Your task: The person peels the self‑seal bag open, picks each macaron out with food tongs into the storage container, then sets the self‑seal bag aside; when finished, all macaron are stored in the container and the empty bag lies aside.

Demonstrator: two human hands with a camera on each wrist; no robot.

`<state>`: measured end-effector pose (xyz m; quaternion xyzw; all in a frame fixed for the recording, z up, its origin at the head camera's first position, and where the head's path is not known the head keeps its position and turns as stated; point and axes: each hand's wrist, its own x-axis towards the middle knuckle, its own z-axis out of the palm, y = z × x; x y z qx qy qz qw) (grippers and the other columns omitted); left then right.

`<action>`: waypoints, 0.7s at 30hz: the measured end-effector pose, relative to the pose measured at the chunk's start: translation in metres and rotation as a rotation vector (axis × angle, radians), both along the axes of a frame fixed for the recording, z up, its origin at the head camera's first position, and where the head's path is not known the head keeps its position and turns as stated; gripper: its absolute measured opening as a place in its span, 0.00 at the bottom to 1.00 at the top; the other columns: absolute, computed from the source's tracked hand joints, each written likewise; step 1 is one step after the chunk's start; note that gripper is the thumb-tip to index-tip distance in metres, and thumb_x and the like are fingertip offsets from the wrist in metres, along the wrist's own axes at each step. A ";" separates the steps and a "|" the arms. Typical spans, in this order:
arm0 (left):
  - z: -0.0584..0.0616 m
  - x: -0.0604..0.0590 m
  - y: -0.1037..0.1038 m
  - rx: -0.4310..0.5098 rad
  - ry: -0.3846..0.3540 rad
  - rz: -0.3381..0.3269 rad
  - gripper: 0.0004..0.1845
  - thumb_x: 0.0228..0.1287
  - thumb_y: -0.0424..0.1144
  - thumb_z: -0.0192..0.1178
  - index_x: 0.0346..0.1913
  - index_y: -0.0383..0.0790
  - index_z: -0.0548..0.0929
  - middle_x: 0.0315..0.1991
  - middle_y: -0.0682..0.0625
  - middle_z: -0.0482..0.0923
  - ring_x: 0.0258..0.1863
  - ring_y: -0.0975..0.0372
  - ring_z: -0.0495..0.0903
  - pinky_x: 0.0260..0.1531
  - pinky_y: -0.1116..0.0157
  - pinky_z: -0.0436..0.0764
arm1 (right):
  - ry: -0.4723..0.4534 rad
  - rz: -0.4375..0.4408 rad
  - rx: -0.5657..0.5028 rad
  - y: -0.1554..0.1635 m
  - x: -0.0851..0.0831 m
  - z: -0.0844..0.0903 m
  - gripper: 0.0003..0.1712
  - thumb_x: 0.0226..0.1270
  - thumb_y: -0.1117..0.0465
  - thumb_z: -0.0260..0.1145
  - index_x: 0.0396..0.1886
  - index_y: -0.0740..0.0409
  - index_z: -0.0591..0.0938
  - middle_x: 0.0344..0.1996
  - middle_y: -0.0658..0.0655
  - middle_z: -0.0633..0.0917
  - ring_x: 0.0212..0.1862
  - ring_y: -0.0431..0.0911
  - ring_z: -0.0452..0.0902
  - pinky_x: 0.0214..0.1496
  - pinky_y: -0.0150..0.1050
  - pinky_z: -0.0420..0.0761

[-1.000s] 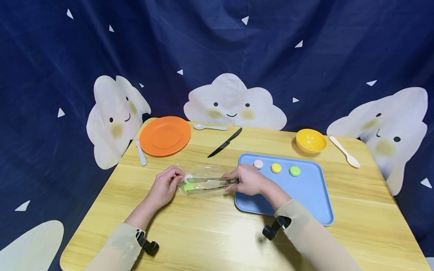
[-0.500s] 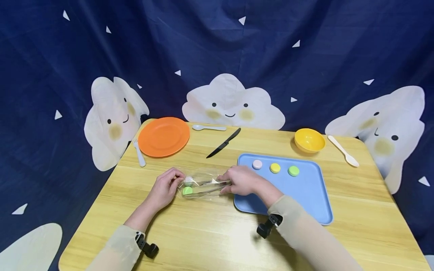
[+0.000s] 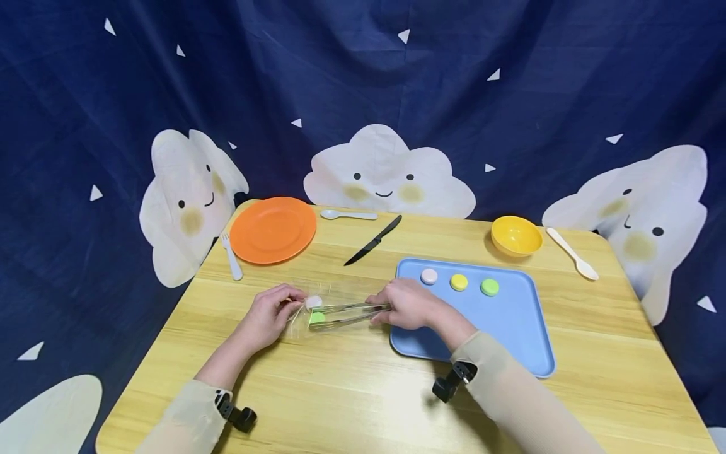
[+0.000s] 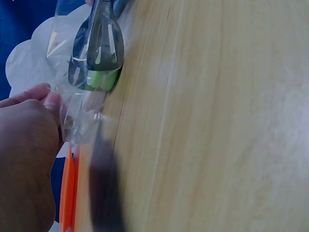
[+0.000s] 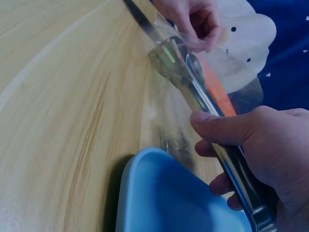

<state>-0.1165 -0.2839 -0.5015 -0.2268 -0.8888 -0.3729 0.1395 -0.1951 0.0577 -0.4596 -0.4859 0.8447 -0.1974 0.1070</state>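
Note:
My left hand [image 3: 271, 318] pinches the closed-looking end of a clear plastic bag [image 4: 72, 113] between thumb and fingers. In my right hand [image 3: 411, 304] I grip metal tongs [image 5: 231, 159] by the handles, thumb on one arm and fingers curled round the other. The tongs reach into the bag, their heads spread a little. A green macaron [image 3: 317, 317] lies in the bag at the tong heads, and a pale macaron [image 3: 314, 302] sits beside it. Whether the tongs still touch either one, I cannot tell.
Right of the bag is a blue tray [image 3: 482, 340] with pink [image 3: 429, 276], yellow [image 3: 459, 282] and green [image 3: 489, 287] macarons. Behind lie an orange plate [image 3: 273, 230], a black knife [image 3: 372, 241], a grey spoon [image 3: 348, 215], a fork [image 3: 231, 257], a yellow bowl [image 3: 516, 236] and a white spoon [image 3: 573, 254].
My left hand has shifted slightly left with the bag's end. The tongs went a little left, narrowed, then spread somewhat again. The tray and the dishes have stayed put.

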 end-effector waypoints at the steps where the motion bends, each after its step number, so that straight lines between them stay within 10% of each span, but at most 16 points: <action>1: 0.001 0.001 0.000 -0.003 -0.010 -0.001 0.11 0.68 0.22 0.68 0.48 0.37 0.89 0.45 0.50 0.88 0.44 0.58 0.87 0.43 0.66 0.86 | -0.004 0.001 -0.003 0.001 0.000 0.000 0.18 0.69 0.49 0.77 0.56 0.48 0.92 0.40 0.45 0.92 0.23 0.35 0.68 0.29 0.37 0.72; 9: 0.001 0.004 -0.001 -0.010 -0.026 0.037 0.11 0.66 0.24 0.71 0.48 0.38 0.90 0.44 0.53 0.88 0.41 0.63 0.86 0.41 0.65 0.87 | -0.020 -0.020 -0.024 0.016 0.001 0.004 0.20 0.68 0.50 0.78 0.57 0.50 0.92 0.48 0.48 0.92 0.28 0.34 0.76 0.30 0.38 0.76; 21: -0.003 0.002 -0.001 -0.013 -0.005 0.053 0.11 0.66 0.25 0.72 0.48 0.41 0.90 0.42 0.55 0.87 0.41 0.63 0.86 0.40 0.66 0.87 | 0.036 -0.101 -0.074 0.062 0.003 0.018 0.18 0.66 0.49 0.79 0.53 0.48 0.93 0.31 0.41 0.89 0.27 0.37 0.62 0.32 0.38 0.69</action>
